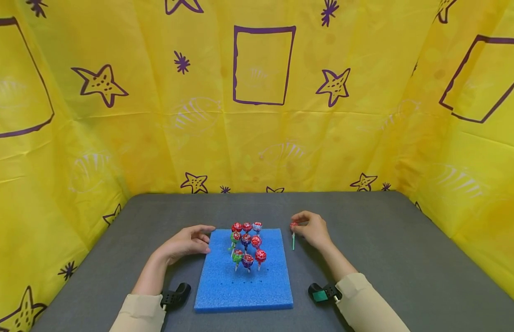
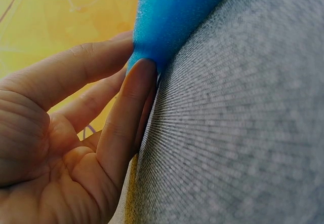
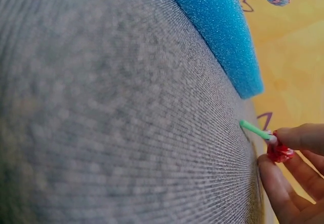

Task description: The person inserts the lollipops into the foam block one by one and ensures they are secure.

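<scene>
A blue foam board [image 1: 223, 295] lies on the table, with several wrapped lollipops [image 1: 246, 240] stuck upright in it by their sticks. They stand in three rows; red, green, purple and light blue wrappers show. My left hand [image 1: 186, 242] touches the board's left side near the far corner, its fingers spread along the edge; in the left wrist view the fingertips [image 2: 139, 74] meet the foam. To the board's right, my right hand [image 1: 312, 229] pinches a red lollipop [image 3: 279, 152] by its wrapped head. Its green stick [image 3: 254, 129] points toward the near side, just above or on the table.
Small holes [image 1: 251, 282] dot the near part of the board. A grey cloth covers the table [image 1: 364, 240]. Yellow patterned curtains [image 1: 257, 138] enclose the back and both sides. Black wrist mounts [image 1: 175, 295] sit on both forearms.
</scene>
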